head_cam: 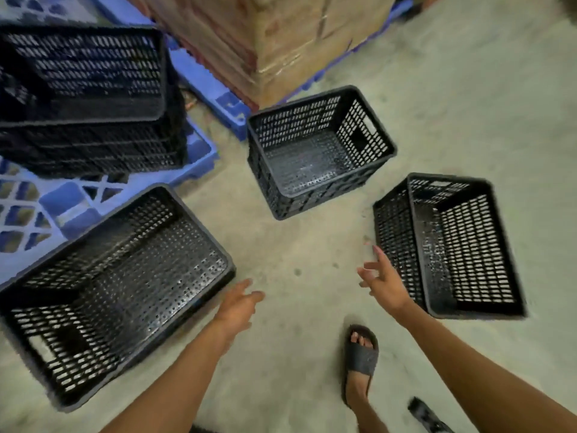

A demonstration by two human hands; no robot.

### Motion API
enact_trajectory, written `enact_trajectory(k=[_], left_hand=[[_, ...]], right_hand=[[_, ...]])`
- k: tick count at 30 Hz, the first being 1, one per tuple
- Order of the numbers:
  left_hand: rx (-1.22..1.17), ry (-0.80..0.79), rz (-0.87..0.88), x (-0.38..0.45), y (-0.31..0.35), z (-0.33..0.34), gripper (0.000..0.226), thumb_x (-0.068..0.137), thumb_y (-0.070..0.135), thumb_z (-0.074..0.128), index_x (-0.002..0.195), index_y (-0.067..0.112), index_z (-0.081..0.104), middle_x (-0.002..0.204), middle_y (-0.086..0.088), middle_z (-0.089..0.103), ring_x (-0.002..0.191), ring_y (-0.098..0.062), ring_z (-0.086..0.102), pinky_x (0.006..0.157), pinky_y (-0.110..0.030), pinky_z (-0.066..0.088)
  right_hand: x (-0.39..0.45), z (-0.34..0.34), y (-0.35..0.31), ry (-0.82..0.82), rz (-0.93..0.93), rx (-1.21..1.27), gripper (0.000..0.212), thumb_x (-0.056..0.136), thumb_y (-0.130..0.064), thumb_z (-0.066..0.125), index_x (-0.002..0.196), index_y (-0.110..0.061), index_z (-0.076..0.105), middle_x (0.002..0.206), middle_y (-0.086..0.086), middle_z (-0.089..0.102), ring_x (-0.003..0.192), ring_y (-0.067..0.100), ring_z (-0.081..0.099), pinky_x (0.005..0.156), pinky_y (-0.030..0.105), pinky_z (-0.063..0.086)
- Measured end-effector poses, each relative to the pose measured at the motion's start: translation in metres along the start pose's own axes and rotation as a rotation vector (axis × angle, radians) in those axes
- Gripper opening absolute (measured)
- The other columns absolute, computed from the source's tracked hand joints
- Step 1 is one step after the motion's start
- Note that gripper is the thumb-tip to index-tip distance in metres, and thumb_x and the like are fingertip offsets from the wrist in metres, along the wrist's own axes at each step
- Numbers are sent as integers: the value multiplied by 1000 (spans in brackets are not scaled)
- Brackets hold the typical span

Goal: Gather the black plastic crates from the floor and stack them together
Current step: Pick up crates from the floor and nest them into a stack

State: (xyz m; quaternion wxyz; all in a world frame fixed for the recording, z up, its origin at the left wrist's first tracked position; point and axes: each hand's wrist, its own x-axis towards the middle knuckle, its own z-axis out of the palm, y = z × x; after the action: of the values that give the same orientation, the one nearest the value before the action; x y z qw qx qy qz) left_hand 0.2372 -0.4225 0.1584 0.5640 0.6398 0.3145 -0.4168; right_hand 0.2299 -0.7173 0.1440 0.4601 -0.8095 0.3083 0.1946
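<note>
Three black perforated plastic crates stand apart on the concrete floor: a left crate (118,289), a middle crate (315,151) farther off, and a right crate (449,245). A stack of nested black crates (87,98) rests on a blue pallet at the upper left. My left hand (239,304) hovers just right of the left crate's rim, fingers apart and empty. My right hand (382,279) is stretched out with spread fingers, close to the right crate's near left wall, holding nothing.
Blue plastic pallets (71,207) lie at the left. A wrapped pile of cardboard boxes (274,42) stands on another blue pallet at the top. My foot in a black sandal (360,357) is on the floor between the crates; a second sandal tip (427,415) shows at the bottom.
</note>
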Motion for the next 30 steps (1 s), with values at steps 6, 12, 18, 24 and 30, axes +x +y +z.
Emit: enact_trajectory(k=[6,12,18,24,30], left_hand=[[125,-111,-6,41,43,177,42,93,27,59,134,31,51,133,-3,58,121,-25,56,99,-40,46],[298,-197,-54,113,66,337,53,91,35,59,142,36,43,135,1,55,116,-21,55,95,-37,47],[431,-202,-37,213,70,465,72,92,41,57,152,38,19,148,1,43,123,-25,52,97,-41,50],[456,-149,-8,269,60,523,58,92,17,60,140,30,32,133,-4,59,115,-30,61,98,-52,49],[355,-18,27,262,51,533,57,82,-16,51,129,14,53,125,-11,65,112,-31,62,91,-43,55]], right_hand=[[38,-141,117,257,309,320,68,96,-16,57,154,-15,21,117,18,60,104,31,60,88,42,49],[86,-228,224,372,653,588,76,89,-34,66,149,-33,21,155,5,34,133,39,39,93,63,44],[147,-262,331,474,849,989,90,85,-30,71,149,-31,8,149,13,38,123,43,49,90,70,45],[165,-237,370,433,791,1126,43,87,-2,59,106,-24,28,111,11,57,98,35,63,66,52,56],[159,-250,356,668,704,1386,67,73,25,30,123,-19,36,101,11,52,87,28,56,72,50,56]])
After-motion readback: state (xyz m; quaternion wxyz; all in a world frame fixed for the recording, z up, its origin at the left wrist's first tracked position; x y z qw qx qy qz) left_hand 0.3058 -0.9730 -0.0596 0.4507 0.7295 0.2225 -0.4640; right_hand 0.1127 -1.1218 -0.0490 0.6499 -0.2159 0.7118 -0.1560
